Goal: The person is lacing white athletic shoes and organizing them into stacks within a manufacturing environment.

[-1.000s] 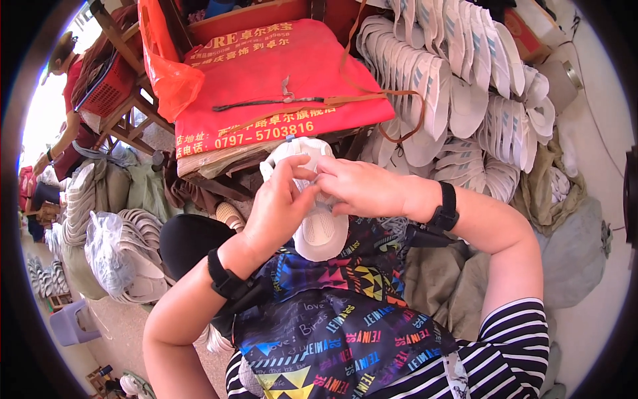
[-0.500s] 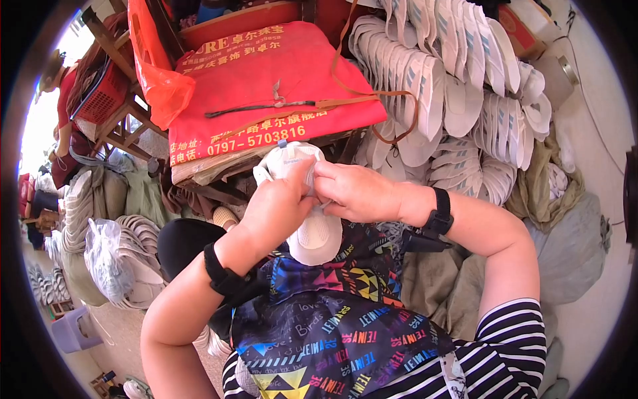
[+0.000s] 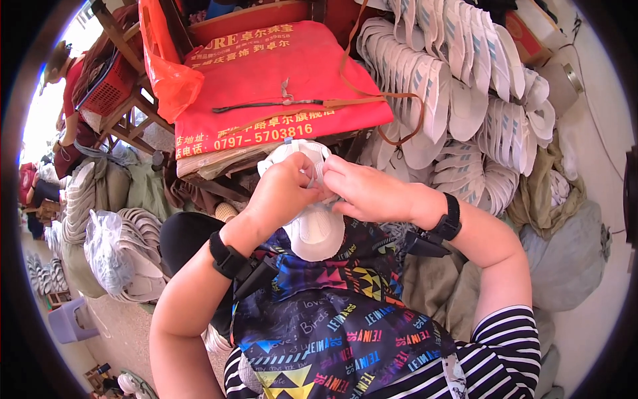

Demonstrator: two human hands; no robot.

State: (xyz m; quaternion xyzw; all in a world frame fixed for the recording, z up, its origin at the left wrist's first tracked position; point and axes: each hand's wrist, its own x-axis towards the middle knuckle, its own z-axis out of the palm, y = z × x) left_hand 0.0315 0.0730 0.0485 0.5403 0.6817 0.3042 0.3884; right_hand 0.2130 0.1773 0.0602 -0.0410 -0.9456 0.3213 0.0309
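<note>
A white shoe [image 3: 318, 234] with a knitted-looking upper lies lengthwise over my lap, its rounded toe toward me and its far end against the edge of the red-covered table. My left hand [image 3: 287, 189] is closed on the left side of the shoe's opening, thumb and fingers pinched together. From the other side, my right hand [image 3: 364, 191] pinches at the same middle part, its fingers bent and close to the left ones. Whatever small piece lies between the fingertips is mostly hidden. A patterned dark apron [image 3: 345, 326] covers my lap beneath the shoe.
Ahead, a red cloth [image 3: 266, 80] covers the table, with a brown strap [image 3: 359, 100] lying across it. A red plastic bag [image 3: 166, 73] hangs at its left. Stacked white shoe parts [image 3: 412, 80] rise at the right; more stacks [image 3: 143, 246] stand left. Another person [image 3: 66, 100] sits far left.
My hands stay at the middle of the shoe. The right fingers have bent and shifted slightly, and the left hand has turned a little. The whole view has moved slightly.
</note>
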